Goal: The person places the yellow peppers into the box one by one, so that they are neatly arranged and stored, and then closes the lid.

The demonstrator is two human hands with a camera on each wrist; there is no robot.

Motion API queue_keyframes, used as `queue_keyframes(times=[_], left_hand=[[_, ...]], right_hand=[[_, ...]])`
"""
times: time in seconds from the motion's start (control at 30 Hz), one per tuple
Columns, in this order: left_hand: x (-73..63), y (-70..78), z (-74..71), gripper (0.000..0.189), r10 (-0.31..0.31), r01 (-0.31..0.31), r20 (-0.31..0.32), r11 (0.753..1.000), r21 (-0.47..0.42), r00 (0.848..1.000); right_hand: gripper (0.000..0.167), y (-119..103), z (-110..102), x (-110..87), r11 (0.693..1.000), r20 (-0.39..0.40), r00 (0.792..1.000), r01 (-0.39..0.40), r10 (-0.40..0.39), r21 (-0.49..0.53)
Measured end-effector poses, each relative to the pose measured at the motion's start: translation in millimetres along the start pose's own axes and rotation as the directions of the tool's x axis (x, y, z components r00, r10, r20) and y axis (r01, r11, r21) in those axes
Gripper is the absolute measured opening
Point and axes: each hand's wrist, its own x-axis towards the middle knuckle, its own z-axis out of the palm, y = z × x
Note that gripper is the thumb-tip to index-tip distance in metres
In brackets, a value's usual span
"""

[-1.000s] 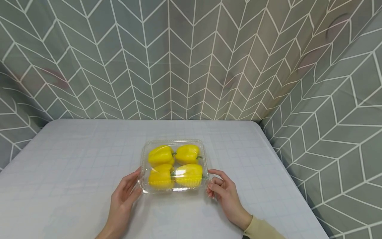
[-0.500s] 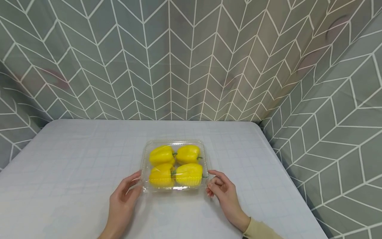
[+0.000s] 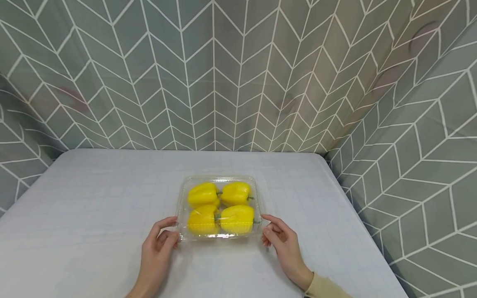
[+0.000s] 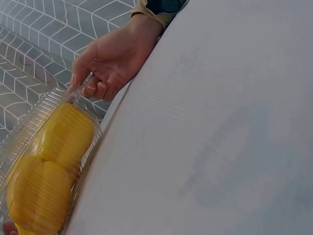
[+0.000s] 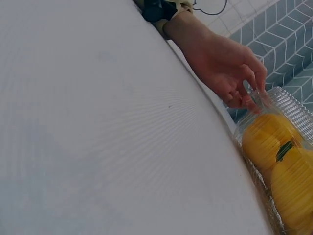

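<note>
In the head view a clear plastic clamshell container [image 3: 220,179] sits on the table, its lid over several yellow bell peppers [image 3: 203,194] with green stems. My left hand [image 3: 158,248] pinches its near left corner, the index finger along the left edge. At the near right corner my right hand [image 3: 283,244] holds the container's edge, index finger stretched forward and the other fingers curled. The left wrist view shows the right hand [image 4: 112,63] with a clear plastic tab between thumb and fingers. Across the peppers, the right wrist view shows the left hand [image 5: 225,68] gripping the clear edge.
A pale grid-patterned cloth covers the table [image 3: 93,198]. Grey curtains [image 3: 223,74] with a white herringbone pattern hang behind it and along the right side [image 3: 421,165]. A thin dark cable [image 5: 212,11] shows near the left wrist.
My left hand has shifted its hold at the corner; its index finger now stretches along the edge while the other fingers curl. The right hand and container stay almost in place.
</note>
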Motion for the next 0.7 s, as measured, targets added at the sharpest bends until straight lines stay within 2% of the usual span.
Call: queue_keyframes(times=[0.33,0.57,0.7], left_hand=[[2.3,-0.4,3.2,0.030,0.005,-0.005,-0.008,1.000,0.012,1.000],[2.3,-1.3,2.7,0.030,0.048,-0.048,-0.006,0.999,0.011,0.999],[0.8,-1.7,0.5,0.029,0.041,-0.038,-0.037,0.996,0.081,0.998]], right_hand=[[0.028,2.9,-2.5,1.5,1.000,-0.019,1.000,0.014,-0.013,0.019],[0.026,4.3,-1.9,0.0,0.995,-0.047,0.994,0.103,-0.102,0.000],[0.025,3.9,-0.6,-0.9,0.988,-0.106,0.982,0.152,-0.155,-0.032]])
